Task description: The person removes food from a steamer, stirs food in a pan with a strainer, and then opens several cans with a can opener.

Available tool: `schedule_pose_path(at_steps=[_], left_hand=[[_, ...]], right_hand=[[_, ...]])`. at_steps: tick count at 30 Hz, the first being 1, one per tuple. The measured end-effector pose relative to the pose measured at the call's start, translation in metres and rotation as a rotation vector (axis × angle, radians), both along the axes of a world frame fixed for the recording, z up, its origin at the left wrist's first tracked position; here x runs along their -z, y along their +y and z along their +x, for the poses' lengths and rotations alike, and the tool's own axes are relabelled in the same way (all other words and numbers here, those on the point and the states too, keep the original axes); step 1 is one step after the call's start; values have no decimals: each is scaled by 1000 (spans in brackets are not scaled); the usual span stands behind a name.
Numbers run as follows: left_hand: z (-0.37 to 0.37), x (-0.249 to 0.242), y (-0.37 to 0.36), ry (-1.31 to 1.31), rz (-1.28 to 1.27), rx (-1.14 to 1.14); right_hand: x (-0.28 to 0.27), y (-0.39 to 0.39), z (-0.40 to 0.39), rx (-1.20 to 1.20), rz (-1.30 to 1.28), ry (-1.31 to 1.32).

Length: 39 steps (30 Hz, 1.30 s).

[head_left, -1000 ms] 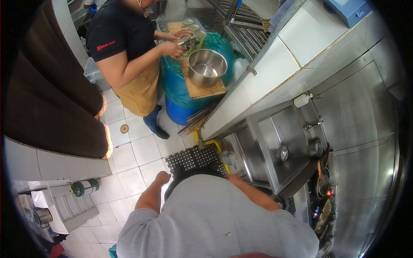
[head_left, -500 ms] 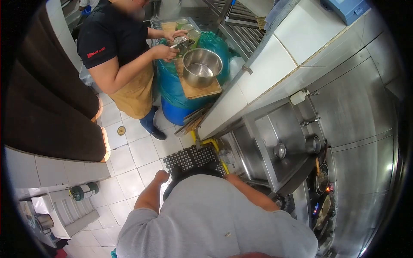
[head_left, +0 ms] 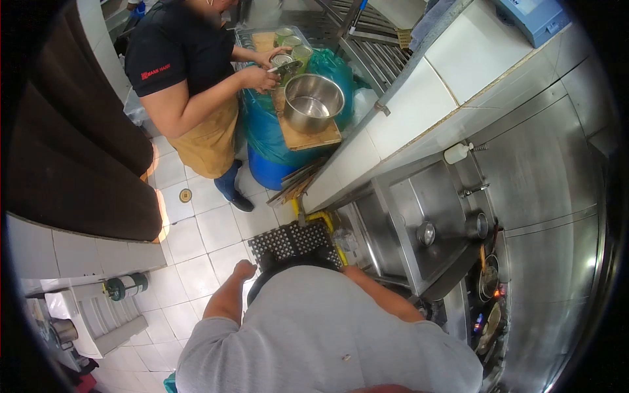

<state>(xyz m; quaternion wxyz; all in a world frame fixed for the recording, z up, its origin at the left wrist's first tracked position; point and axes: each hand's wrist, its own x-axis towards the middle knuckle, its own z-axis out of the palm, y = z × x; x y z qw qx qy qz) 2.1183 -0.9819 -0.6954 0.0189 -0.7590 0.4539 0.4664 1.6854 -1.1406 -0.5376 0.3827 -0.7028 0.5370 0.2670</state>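
My left hand (head_left: 245,270) hangs at my side above the white floor tiles, its fingers curled in and nothing showing in them. My right hand (head_left: 350,269) is low on the other side, by the yellow pipe (head_left: 321,215); my body hides part of it and its fingers do not show clearly. Below and between them lies a black perforated rubber mat (head_left: 282,241). Ahead, a co-worker holds a can (head_left: 282,60) and a metal hand tool (head_left: 286,67) against its top. A steel pot (head_left: 314,105) stands on a wooden board (head_left: 308,139) beside them.
The board rests on a blue barrel (head_left: 267,171) covered with a green-blue bag. On my right are a steel sink (head_left: 429,190) with a small bowl (head_left: 426,232), and a lit stove with a pan (head_left: 489,278). A tiled wall (head_left: 406,124) juts out ahead; brown curtains (head_left: 85,164) hang at left.
The view has shifted slightly, so the co-worker and pot appear a little further right. The co-worker's hands have turned slightly around the can. My hands stay nearly where they were.
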Motion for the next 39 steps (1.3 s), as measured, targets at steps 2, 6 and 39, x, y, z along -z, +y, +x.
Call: schedule_pose_path(at_steps=[2,6,39], left_hand=[[2,4,3,17,-5,-83],[4,-36,-43,258,-100,-219],[-90,-469,-659,-6,-1334,-112]], right_hand=[[-1,0,2,13,5,-3],[-13,-4,8,17,3,32],[-8,-141,-16,657,-176,-412]])
